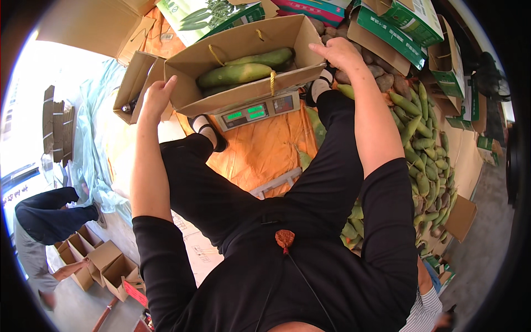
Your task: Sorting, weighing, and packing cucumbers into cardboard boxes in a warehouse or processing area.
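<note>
An open cardboard box (221, 105) with yellow rope handles rests on a digital scale (285, 104) with lit green digits. Inside lie several long green radishes (238, 76). My left hand (156, 98) grips the box's left end, thumb pointing up along the outer wall. At the opposite end, my right hand (342, 55) grips the upper edge with its thumb over the rim. The fingers of both hands are partly hidden behind the cardboard.
A large heap of green radishes (423, 157) lies at the right, with brownish roots (385, 83) beyond. Printed cartons (398, 30) stand at the far right. Orange sheeting (249, 157) covers the floor. Another person (41, 221) bends over empty boxes (105, 260) at the left.
</note>
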Available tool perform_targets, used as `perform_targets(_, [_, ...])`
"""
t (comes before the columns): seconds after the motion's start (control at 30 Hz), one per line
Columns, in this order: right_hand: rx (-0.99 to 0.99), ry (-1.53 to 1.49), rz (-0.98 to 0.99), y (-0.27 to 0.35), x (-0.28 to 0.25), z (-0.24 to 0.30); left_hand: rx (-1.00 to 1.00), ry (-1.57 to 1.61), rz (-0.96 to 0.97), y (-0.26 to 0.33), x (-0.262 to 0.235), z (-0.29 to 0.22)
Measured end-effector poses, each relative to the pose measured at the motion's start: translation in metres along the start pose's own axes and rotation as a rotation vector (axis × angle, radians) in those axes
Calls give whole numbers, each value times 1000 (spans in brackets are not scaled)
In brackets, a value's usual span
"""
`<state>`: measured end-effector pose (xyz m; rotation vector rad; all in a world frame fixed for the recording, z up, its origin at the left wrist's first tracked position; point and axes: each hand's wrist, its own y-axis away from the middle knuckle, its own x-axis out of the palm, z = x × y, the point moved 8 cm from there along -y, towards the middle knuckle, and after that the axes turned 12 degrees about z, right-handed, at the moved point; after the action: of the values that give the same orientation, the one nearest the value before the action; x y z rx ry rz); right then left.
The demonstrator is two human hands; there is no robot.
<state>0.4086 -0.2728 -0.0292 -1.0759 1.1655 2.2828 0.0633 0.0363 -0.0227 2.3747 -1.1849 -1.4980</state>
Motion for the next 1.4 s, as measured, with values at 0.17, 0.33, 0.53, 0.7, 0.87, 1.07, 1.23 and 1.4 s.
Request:
perform_targets(0.17, [28,-1,46,-5,3,-2,-85,-49,84,2,4,-4])
perform_targets(0.33, [48,-2,50,-7,3,-2,-74,-33,88,2,7,-2])
perform_targets(0.53, [71,26,55,-8,5,2,-96,-94,150,-6,14,12])
perform_targets(0.7, [39,78,16,-10,3,0,-91,-306,121,-5,12,-1])
perform_targets(0.87, [-142,-110,-55,-10,-4,-6,-30,-296,224,-10,21,-3])
perform_targets(1.07, [-254,-724,-215,47,-65,-24,-19,-301,196,-18,18,6])
perform_targets(1.23, [-191,-569,-240,86,-78,-86,-26,-166,198,-22,15,26])
perform_targets(1.4, [67,-450,-182,101,48,-235,-45,-189,209,-16,23,12])
